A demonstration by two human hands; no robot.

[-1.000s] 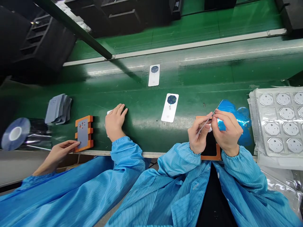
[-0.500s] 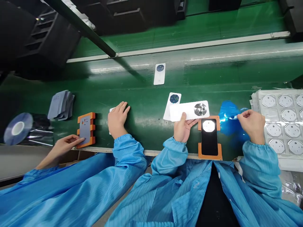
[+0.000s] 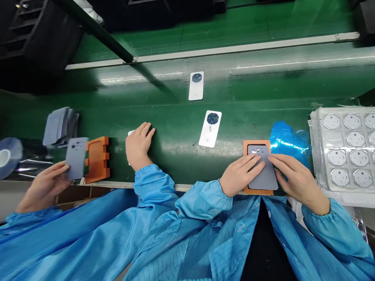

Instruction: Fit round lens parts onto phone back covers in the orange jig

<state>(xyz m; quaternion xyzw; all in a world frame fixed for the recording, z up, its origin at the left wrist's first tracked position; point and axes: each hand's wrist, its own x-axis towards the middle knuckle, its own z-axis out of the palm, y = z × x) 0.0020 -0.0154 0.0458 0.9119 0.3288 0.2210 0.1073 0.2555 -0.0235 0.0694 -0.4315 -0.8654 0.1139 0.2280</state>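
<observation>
Head view:
1. Left hand [image 3: 240,175]: unclenched, fingers flat on the grey panel [image 3: 265,176].
2. Right hand [image 3: 295,177]: unclenched, fingers flat on the panel's right edge.
3. Grey panel: seated in the orange frame [image 3: 256,142] at the near edge of the green belt [image 3: 175,148].
4. Blue film [image 3: 288,140]: just right of the frame.

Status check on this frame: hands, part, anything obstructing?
Left hand and right hand flat on grey back cover. Cover lies on orange jig. Blue film beside jig, not blocking.

The grey panel [image 3: 265,173] looks matt and smooth, the orange jig [image 3: 248,145] plastic, the green belt [image 3: 175,128] glossy.
</observation>
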